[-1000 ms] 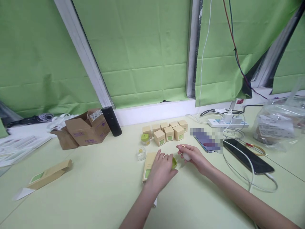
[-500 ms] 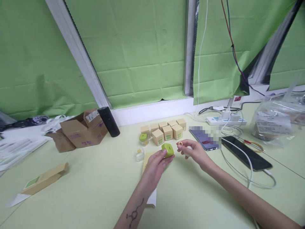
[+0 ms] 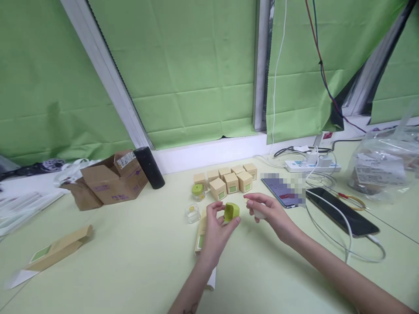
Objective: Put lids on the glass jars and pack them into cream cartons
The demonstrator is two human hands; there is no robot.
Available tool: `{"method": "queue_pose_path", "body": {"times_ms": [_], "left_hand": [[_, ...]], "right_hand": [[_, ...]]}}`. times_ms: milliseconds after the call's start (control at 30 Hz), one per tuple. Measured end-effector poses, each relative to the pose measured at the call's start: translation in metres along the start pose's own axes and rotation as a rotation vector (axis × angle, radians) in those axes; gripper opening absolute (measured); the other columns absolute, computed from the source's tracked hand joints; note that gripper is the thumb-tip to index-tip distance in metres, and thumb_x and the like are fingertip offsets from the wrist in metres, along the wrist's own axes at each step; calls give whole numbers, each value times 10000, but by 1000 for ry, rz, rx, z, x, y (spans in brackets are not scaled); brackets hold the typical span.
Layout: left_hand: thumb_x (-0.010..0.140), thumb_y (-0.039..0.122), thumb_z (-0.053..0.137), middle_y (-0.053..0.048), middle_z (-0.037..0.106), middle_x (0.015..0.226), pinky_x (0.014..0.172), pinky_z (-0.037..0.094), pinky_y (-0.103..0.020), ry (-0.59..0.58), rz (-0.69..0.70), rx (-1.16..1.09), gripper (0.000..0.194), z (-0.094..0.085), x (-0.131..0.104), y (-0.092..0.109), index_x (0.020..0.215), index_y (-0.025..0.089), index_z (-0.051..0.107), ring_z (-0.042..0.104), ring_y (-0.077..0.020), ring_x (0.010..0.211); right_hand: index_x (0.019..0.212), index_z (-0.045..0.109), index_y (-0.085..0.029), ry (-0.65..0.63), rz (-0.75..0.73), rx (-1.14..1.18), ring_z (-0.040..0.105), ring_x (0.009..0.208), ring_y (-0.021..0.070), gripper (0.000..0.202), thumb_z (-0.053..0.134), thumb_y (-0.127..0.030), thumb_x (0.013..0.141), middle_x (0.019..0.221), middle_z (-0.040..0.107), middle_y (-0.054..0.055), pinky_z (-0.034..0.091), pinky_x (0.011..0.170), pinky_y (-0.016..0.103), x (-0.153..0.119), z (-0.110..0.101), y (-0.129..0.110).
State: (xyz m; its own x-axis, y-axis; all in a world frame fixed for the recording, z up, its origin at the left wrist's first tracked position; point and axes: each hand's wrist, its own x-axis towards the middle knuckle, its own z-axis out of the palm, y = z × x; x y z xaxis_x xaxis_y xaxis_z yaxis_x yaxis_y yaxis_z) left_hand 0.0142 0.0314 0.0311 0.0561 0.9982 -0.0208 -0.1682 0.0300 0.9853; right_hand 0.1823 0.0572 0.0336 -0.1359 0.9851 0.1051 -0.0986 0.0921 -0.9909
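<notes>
Boxes [image 3: 231,183] right of cylinder [image 3: 149,168], carton [image 3: 114,181] left; power strip [image 3: 296,166] behind phones [image 3: 340,213].

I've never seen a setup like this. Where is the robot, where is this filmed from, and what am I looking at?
There is no robot here: these are a person's two bare hands, seen by one camera worn on the head, looking forward and down.

The left hand holds a hollow green piece, its open side showing. The right hand holds a white rounded piece; something at its fingertips is too small to make out.

On the pale table, beyond the hands, stands a cluster of small tan boxes. Near them are a clear container with a green top and another clear container. To the right lie two phones; to the left is an open cardboard box.
</notes>
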Motion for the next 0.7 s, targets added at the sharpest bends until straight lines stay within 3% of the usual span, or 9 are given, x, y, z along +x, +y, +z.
{"method": "queue_pose_path", "body": {"times_ms": [100, 233, 400, 500, 600, 700], "left_hand": [[679, 221, 676, -72, 510, 1163, 778, 473, -307, 133, 211, 274, 553, -1, 2, -6, 1158, 249, 401, 588, -163, 884], [707, 189, 618, -82, 500, 1206, 851, 455, -332, 72, 326, 496, 405, -4, 4, -8, 1101, 225, 531, 564, -189, 964], [747, 181, 588, -100, 600, 1098, 819, 474, -333, -193, 92, 265, 545, -4, 6, -11, 1270, 211, 436, 607, -185, 907], [726, 178, 620, -102, 565, 1153, 777, 484, -328, -196, 40, 138, 595, -3, 6, -9, 1274, 224, 392, 613, -166, 864], [711, 223, 662, -109, 547, 1174, 798, 487, -354, -156, 45, 70, 494, -3, 4, 0, 1164, 197, 467, 610, -171, 869], [748, 302, 644, -126, 555, 1191, 837, 485, -377, -224, 5, 21, 404, -5, 2, 10, 1116, 162, 552, 583, -224, 987]], "right_hand": [[978, 684, -175, 16, -65, -35, 542, 650, 140, 365, 644, -443, 733, 847, 630, 60, 456, 505, 251, -2, -1, -3], [991, 689, -216, -68, -215, -261, 595, 748, 180, 308, 639, -411, 758, 897, 660, 61, 507, 628, 297, -8, 2, -4], [924, 682, -229, -125, -537, -526, 622, 781, 190, 170, 563, -316, 838, 858, 674, 69, 504, 705, 314, -12, 5, 1], [954, 664, -229, -94, -586, -578, 625, 773, 179, 167, 545, -290, 855, 865, 667, 66, 502, 685, 296, -12, 3, 0], [929, 651, -220, -29, -561, -555, 625, 768, 174, 136, 569, -285, 842, 840, 663, 54, 501, 677, 283, -11, 1, -1], [878, 670, -221, -79, -590, -606, 622, 741, 162, 119, 561, -257, 844, 821, 654, 47, 495, 654, 267, -9, 0, 1]]}}
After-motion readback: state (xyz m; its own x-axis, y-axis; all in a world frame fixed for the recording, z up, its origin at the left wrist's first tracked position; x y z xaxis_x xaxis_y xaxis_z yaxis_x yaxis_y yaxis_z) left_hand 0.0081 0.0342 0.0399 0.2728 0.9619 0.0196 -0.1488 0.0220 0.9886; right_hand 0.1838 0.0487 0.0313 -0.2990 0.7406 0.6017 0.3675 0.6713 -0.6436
